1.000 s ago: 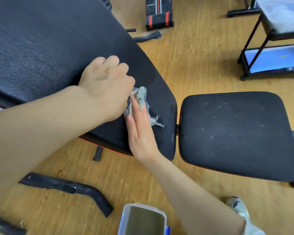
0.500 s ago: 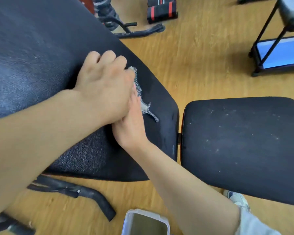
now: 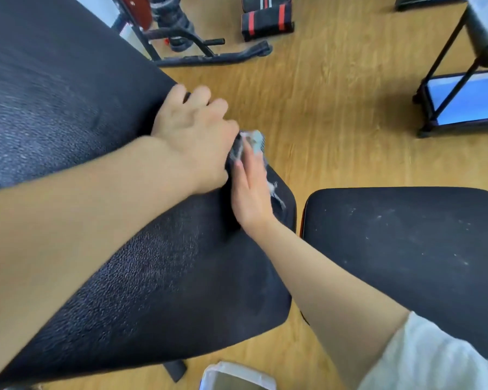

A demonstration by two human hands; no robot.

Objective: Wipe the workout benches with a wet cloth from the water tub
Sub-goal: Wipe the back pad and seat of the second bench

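- Right hand (image 3: 251, 190): fingers straight and flat on the checked wet cloth (image 3: 253, 139), pressing it against the back pad (image 3: 82, 122); nothing is pinched.
- Left hand (image 3: 190, 136): at 9 o'clock of the cloth, fingers curled over the pad's far edge, bracing it.
- Change: within the last half second the cloth has slid outward to the pad's far rim, so this stroke is judged nearly spent.
- Seat pad (image 3: 406, 249), at 4 o'clock, shows white specks and is judged unwiped; water tub (image 3: 237, 380) lies at 6 o'clock.
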